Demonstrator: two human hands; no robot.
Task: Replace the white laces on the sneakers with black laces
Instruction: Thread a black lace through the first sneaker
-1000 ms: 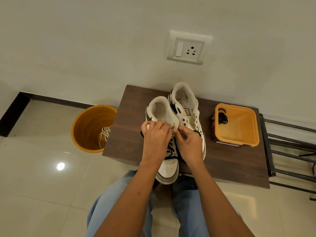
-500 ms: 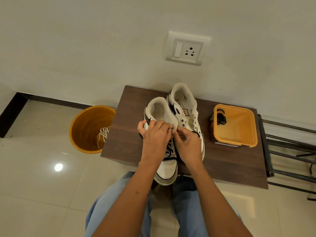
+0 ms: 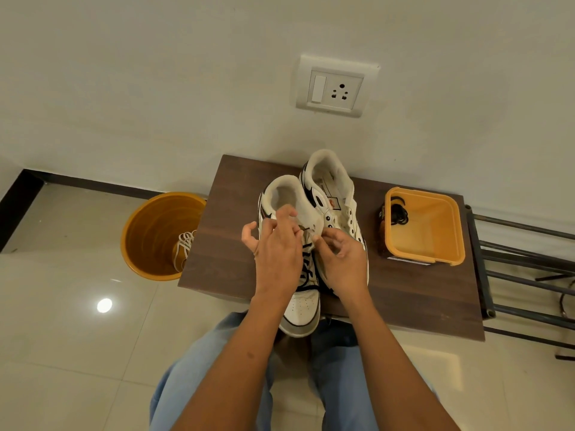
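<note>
Two white sneakers with black trim stand side by side on a small brown table (image 3: 224,244). The left sneaker (image 3: 303,309) carries a black lace (image 3: 306,265) threaded through its lower eyelets, and its toe hangs over the front edge. The right sneaker (image 3: 334,188) shows bare eyelets. My left hand (image 3: 277,253) pinches the lace end at the top eyelets of the left sneaker. My right hand (image 3: 342,259) pinches the tongue and lace beside it. A second black lace (image 3: 398,214) lies coiled in an orange tray (image 3: 448,231).
An orange bucket (image 3: 149,231) on the floor left of the table holds a white lace (image 3: 183,247). A dark metal rack (image 3: 529,275) stands right of the table. A wall socket (image 3: 334,87) is above. My legs in jeans sit under the table's front edge.
My left hand has lifted toward the collar of the left sneaker with its fingers spread more, and my right hand's fingers have loosened slightly. The sneakers stay in place.
</note>
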